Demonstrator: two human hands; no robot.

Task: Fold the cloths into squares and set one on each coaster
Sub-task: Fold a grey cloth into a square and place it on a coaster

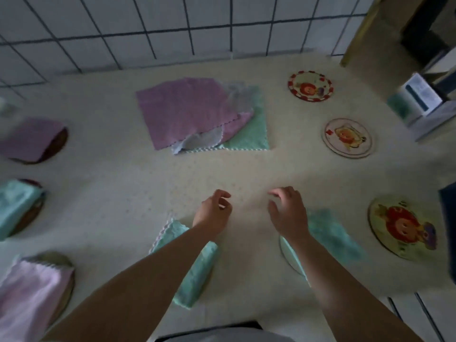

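Dim white-tiled wall (172,25) behind pale speckled counter (172,174)

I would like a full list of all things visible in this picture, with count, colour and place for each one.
Unfolded cloths: three, purple, white and green, overlapping in a pile at the counter's back centre.
Folded cloths on coasters: five, one purple, one pink and three green, at the left and near edges.
Bare coasters: three, round with cartoon prints, along the right side.
Counter: one, cream, speckled.
Wall tiles: white, dark grout, behind.
Box: one, white and blue, far right.
Left hand: fingers loosely curled, empty.
Right hand: same, empty.
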